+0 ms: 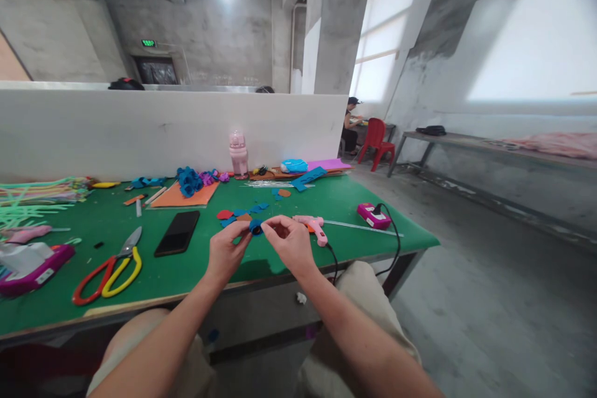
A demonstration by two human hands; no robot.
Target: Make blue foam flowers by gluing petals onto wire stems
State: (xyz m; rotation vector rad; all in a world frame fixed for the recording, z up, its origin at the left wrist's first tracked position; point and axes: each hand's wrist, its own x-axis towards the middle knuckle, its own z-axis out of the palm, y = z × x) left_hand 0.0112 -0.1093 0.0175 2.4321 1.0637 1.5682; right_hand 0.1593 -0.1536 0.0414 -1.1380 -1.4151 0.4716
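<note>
Both hands meet above the near edge of the green worktop (pixel 140 286), pinching one small blue felt roll (pixel 255 227) between them. The left hand (pixel 226 252) grips it with thumb and forefinger from the left, the other fingers curled. The right hand (pixel 290 241) closes its fingertips on the roll's right side. The roll is held clear of the worktop, just in front of a scatter of blue and red felt scraps (pixel 240 212).

Just right of the right hand lies a pink glue gun (pixel 311 225), its black cord trailing over the near edge. Farther right sits a magenta power block (pixel 373 216) with a cable plugged in. Left of the hands a black phone (pixel 178 232) lies flat, and beyond it red-and-yellow scissors (pixel 112 267) lie with the blades pointing far. At the far side, an orange felt sheet (pixel 184 196) carries a heap of blue felt flowers (pixel 189 179), and a pink bottle (pixel 238 154) stands upright against the white partition (pixel 116 130). Green pipe cleaners (pixel 32 196) spread at the far left. Far right, past the partition, a person sits by a red chair (pixel 377 143).
</note>
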